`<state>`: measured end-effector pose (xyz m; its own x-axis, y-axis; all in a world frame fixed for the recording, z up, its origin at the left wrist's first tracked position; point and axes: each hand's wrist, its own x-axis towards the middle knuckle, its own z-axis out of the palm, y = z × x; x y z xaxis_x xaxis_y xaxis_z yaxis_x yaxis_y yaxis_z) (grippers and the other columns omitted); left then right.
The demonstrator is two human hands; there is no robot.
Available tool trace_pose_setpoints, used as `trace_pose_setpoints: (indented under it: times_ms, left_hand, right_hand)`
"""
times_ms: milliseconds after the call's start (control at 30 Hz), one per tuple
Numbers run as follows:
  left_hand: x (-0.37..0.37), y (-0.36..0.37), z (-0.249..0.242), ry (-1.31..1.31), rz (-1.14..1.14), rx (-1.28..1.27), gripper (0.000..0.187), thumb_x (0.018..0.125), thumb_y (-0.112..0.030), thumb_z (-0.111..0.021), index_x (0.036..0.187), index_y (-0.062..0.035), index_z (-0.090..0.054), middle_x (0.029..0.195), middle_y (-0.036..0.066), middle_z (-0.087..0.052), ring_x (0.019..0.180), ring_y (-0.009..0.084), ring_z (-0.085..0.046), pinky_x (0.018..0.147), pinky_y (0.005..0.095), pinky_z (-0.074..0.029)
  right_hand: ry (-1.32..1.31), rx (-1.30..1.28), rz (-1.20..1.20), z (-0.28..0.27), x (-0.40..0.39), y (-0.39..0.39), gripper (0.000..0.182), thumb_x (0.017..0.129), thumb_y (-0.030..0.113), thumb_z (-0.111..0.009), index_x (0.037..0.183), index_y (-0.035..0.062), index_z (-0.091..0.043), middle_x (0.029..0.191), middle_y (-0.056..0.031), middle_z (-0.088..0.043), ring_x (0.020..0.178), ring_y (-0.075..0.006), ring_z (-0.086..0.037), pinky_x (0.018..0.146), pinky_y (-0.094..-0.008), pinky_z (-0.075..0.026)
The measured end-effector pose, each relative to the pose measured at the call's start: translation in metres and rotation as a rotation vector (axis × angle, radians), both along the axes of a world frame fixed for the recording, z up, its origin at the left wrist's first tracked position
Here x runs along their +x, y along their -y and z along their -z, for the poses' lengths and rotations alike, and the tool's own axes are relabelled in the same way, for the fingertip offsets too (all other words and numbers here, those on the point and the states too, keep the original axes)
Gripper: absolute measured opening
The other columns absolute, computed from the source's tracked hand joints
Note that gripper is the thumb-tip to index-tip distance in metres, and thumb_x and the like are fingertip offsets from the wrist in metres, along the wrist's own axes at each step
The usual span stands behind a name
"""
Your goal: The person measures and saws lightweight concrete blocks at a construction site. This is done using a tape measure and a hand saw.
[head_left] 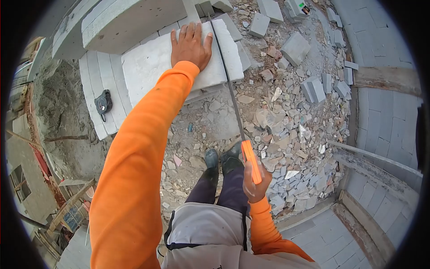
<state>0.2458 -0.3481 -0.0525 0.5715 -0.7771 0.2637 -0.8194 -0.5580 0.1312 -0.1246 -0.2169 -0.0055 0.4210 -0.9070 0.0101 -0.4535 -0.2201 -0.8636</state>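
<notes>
My left hand (191, 46) lies flat with fingers stretched on top of a white lightweight concrete block (152, 67). In my right hand (257, 181) is the orange handle of a hand saw (231, 92), gripped with the fingers wrapped round it. The long dark blade runs up from the handle to the block and sits in a cut close to its right end. A narrow end piece (232, 56) of the block shows to the right of the blade. The block rests on other blocks, partly hidden beneath it.
Large grey blocks (134, 22) stand behind the white block. A small black pouch-like item (103, 103) lies on blocks at left. Rubble (286, 157) and loose block pieces (295, 48) cover the ground at right, beside a block wall (380, 116). My boots (230, 157) stand on debris.
</notes>
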Motion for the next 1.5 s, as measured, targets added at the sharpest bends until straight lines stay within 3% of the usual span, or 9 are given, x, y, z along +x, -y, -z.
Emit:
trace_pose_setpoints:
  times_ms: [100, 333, 667, 800, 867, 1067, 1267, 1400, 1500]
  left_hand:
    - [-0.002, -0.003, 0.004, 0.009, 0.011, 0.000, 0.060, 0.106, -0.047, -0.032, 0.151, -0.0080, -0.044, 0.154, 0.010, -0.045, 0.146, 0.0266, -0.036, 0.123, 0.0495, -0.018]
    - [-0.002, -0.002, 0.001, -0.021, -0.003, 0.014, 0.060, 0.106, -0.046, -0.031, 0.151, -0.0088, -0.043, 0.154, 0.010, -0.045, 0.145, 0.0267, -0.037, 0.124, 0.0492, -0.017]
    - [-0.004, -0.002, 0.000, -0.037, 0.008, -0.002, 0.057, 0.107, -0.043, -0.030, 0.151, -0.0099, -0.043, 0.154, 0.009, -0.046, 0.145, 0.0264, -0.037, 0.124, 0.0486, -0.017]
    - [-0.005, -0.004, -0.002, -0.051, 0.001, -0.001, 0.056, 0.107, -0.042, -0.030, 0.151, -0.0095, -0.044, 0.153, 0.009, -0.046, 0.145, 0.0260, -0.037, 0.124, 0.0487, -0.018]
    - [-0.002, -0.001, -0.003, -0.046, 0.000, -0.014, 0.056, 0.107, -0.042, -0.031, 0.150, -0.0093, -0.044, 0.152, 0.009, -0.046, 0.144, 0.0256, -0.037, 0.123, 0.0488, -0.018]
    - [0.001, -0.001, 0.001, -0.043, -0.024, -0.027, 0.056, 0.107, -0.042, -0.031, 0.150, -0.0094, -0.044, 0.151, 0.009, -0.047, 0.144, 0.0252, -0.038, 0.123, 0.0492, -0.019]
    - [0.000, 0.000, 0.003, -0.019, -0.012, -0.025, 0.056, 0.107, -0.042, -0.032, 0.150, -0.0094, -0.044, 0.150, 0.009, -0.047, 0.143, 0.0261, -0.038, 0.123, 0.0501, -0.019]
    - [0.000, 0.000, 0.005, -0.004, -0.014, -0.013, 0.057, 0.107, -0.043, -0.032, 0.150, -0.0088, -0.043, 0.150, 0.009, -0.048, 0.143, 0.0262, -0.038, 0.122, 0.0508, -0.019]
    - [0.002, -0.001, 0.006, 0.011, 0.000, -0.012, 0.057, 0.106, -0.043, -0.032, 0.150, -0.0086, -0.043, 0.150, 0.009, -0.048, 0.143, 0.0260, -0.038, 0.123, 0.0506, -0.019]
  right_hand:
    - [0.091, 0.113, -0.020, -0.019, 0.086, 0.071, 0.026, 0.095, 0.014, -0.067, 0.113, -0.0042, -0.070, 0.059, -0.0071, -0.054, 0.050, -0.0145, -0.049, 0.052, -0.0312, -0.045]
    - [-0.129, -0.024, -0.004, -0.033, -0.038, -0.029, 0.036, 0.094, 0.014, -0.065, 0.123, -0.0067, -0.066, 0.075, -0.0128, -0.069, 0.060, -0.0181, -0.066, 0.060, -0.0294, -0.053]
    - [0.002, 0.162, -0.103, -0.014, 0.069, 0.060, 0.032, 0.095, 0.013, -0.066, 0.122, -0.0047, -0.067, 0.070, -0.0115, -0.065, 0.056, -0.0182, -0.063, 0.059, -0.0286, -0.052]
    - [-0.088, 0.032, -0.010, -0.020, -0.035, -0.020, 0.034, 0.094, 0.013, -0.066, 0.123, -0.0049, -0.067, 0.074, -0.0136, -0.069, 0.059, -0.0202, -0.068, 0.060, -0.0314, -0.053]
    - [-0.044, -0.021, -0.010, -0.014, -0.031, -0.018, 0.034, 0.094, 0.014, -0.066, 0.122, -0.0057, -0.067, 0.072, -0.0127, -0.067, 0.058, -0.0193, -0.066, 0.058, -0.0308, -0.052]
    - [0.019, 0.160, -0.112, -0.007, 0.085, 0.082, 0.033, 0.096, 0.015, -0.065, 0.120, -0.0068, -0.067, 0.066, -0.0090, -0.063, 0.056, -0.0156, -0.059, 0.057, -0.0286, -0.049]
    - [-0.064, -0.006, -0.020, -0.002, -0.042, -0.011, 0.034, 0.095, 0.015, -0.066, 0.124, -0.0035, -0.068, 0.079, -0.0125, -0.071, 0.059, -0.0171, -0.065, 0.061, -0.0293, -0.053]
    - [-0.025, 0.045, -0.033, -0.001, -0.002, 0.016, 0.033, 0.094, 0.014, -0.067, 0.121, -0.0036, -0.068, 0.074, -0.0127, -0.068, 0.056, -0.0169, -0.062, 0.057, -0.0301, -0.051]
    - [-0.008, 0.092, -0.107, -0.002, 0.088, 0.089, 0.030, 0.093, 0.011, -0.068, 0.119, -0.0040, -0.068, 0.069, -0.0117, -0.064, 0.052, -0.0167, -0.058, 0.055, -0.0306, -0.049]
